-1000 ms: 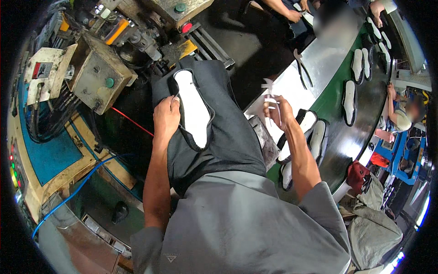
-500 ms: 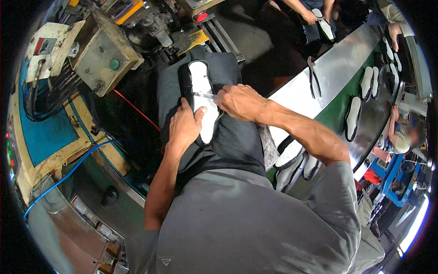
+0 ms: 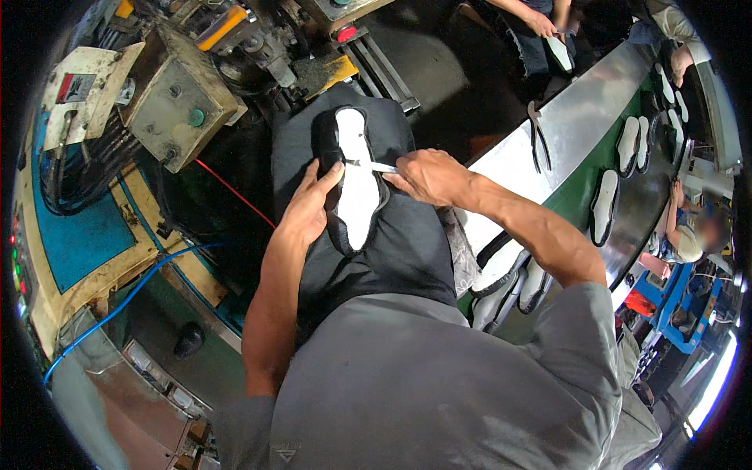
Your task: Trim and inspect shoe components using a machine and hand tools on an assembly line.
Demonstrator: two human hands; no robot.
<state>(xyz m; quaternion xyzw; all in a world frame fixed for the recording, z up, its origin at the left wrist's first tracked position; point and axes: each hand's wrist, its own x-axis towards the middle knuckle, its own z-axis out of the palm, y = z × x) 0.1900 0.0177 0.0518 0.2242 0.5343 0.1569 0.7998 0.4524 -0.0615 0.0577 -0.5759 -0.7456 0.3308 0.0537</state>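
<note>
Swinging in from over the metal surface (image 3: 580,98) a second ago, the right hand (image 3: 427,176) is now at the shoe (image 3: 357,192), and its fingers are closed round a slim, pale tool (image 3: 382,167)! That tool crosses the right rim, its tip on the white sole face at the narrow middle. And look at the left hand (image 3: 309,205): half a second ago its thumb lay out over the white; now it's back at the left edge, thumb and fingers gripping the black side there. That bares more of the white face, so the tool seems to have clearer room, with the left hand apparently steadying. The shoe itself lies on the dark-trousered lap (image 3: 403,243), white face up. Over on the surface, the pincers (image 3: 539,141) lie untouched, while more shoes (image 3: 604,207) sit off to the right, well apart.
</note>
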